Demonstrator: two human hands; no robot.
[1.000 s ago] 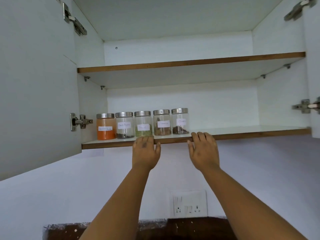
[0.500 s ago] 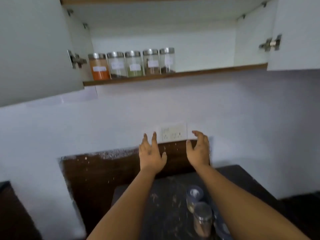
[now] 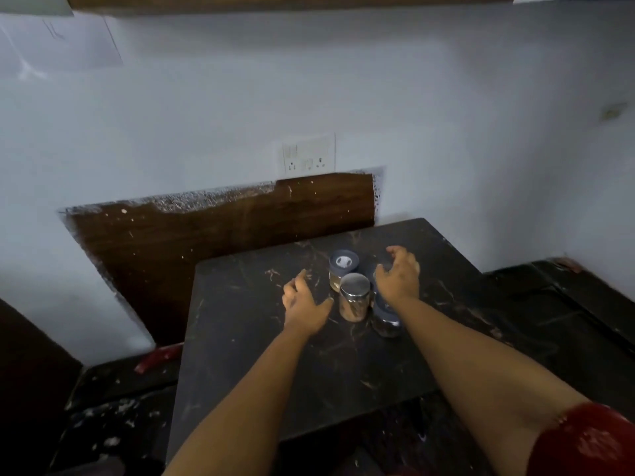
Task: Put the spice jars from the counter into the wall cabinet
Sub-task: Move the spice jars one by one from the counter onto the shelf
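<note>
Empty hands (image 3: 307, 305) above dark counter (image 3: 261, 365)

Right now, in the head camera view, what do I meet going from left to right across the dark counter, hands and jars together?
Left hand → steel-lidded glass jar → right hand. The dark-lidded jars overlap these, so their places in the order are unclear and I leave them out.

A clear glass jar with a shiny, smooth metal lid (image 3: 355, 297) stands on the dark, veined, faintly glossy stone counter (image 3: 275, 372), backed by a paint-spattered brown wood panel (image 3: 206, 235)
</note>
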